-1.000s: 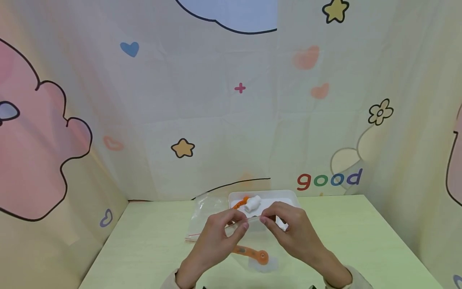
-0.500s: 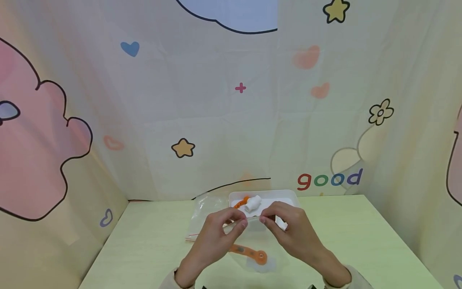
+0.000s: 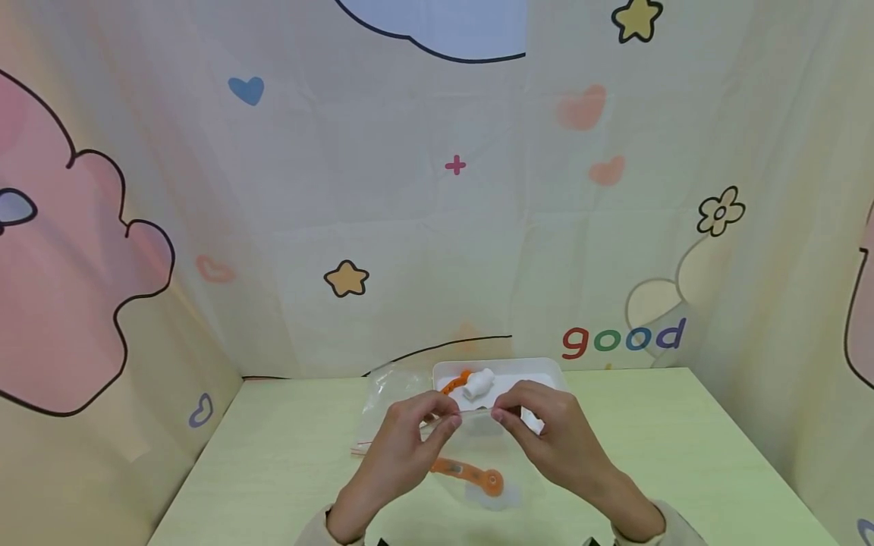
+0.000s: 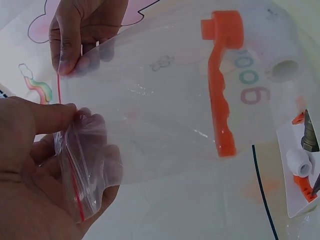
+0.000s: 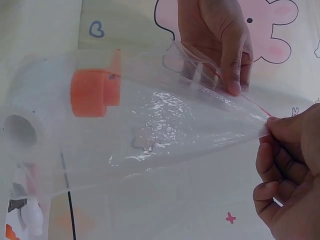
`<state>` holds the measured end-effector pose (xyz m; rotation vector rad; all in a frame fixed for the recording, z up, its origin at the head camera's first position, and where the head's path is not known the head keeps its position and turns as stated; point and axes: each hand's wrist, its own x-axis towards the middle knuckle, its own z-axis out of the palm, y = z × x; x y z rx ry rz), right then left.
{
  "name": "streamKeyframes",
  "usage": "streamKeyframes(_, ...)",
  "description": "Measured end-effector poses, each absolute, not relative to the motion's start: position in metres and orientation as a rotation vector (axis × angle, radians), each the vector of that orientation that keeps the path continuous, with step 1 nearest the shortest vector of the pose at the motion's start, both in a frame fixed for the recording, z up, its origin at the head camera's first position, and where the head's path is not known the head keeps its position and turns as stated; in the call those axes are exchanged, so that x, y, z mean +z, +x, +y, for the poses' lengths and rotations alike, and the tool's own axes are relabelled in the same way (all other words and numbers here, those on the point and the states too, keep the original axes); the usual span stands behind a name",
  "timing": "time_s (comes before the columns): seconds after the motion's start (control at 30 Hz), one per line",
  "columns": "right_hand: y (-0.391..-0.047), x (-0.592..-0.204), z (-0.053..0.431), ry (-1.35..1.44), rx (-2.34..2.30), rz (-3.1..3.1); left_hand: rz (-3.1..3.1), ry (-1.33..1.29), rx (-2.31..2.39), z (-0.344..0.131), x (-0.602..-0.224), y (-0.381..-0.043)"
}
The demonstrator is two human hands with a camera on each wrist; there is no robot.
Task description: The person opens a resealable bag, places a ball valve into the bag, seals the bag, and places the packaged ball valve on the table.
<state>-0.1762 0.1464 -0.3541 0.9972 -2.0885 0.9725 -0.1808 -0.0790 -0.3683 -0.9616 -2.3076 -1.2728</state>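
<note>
A clear zip bag [image 4: 145,125] with a red line along its mouth hangs between both hands. Inside lie an orange handle [image 4: 220,95] with a round end and a white plastic pipe piece [image 4: 285,67] with an open round end. My left hand [image 3: 403,444] pinches the bag's mouth between thumb and fingers, and a folded corner of the bag lies against its fingers in the left wrist view. The right hand [image 3: 556,432] pinches the other end of the mouth with thumb and forefinger. Between them the zip edge is stretched nearly straight.
Behind the hands, a white tray [image 3: 526,370] holds a white pipe piece [image 3: 479,384] and an orange handle [image 3: 455,382]; a dark metal fitting [image 4: 310,135] also shows there. Another clear bag [image 3: 392,390] lies left of the tray. A printed cloth [image 3: 410,205] stands behind the table [image 3: 655,425].
My left hand has slid slightly left along the bag's mouth, widening the gap between the hands. The hanging handle has shifted a little left and up. The right hand has stayed nearly still.
</note>
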Motion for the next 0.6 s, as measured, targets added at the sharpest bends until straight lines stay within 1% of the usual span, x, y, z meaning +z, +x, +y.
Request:
streamKeyframes(0.23, -0.1757, -0.3535, 0.1486, 0.974, 0.976, -2.113, -2.376, -0.913, -1.266, -0.0835, -0.3695, -0.181)
streamKeyframes(0.6, -0.1757, -0.3531, 0.1485, 0.981, 0.972, -2.096, -2.313, -0.928, -1.262, -0.0847, -0.3704, -0.1828)
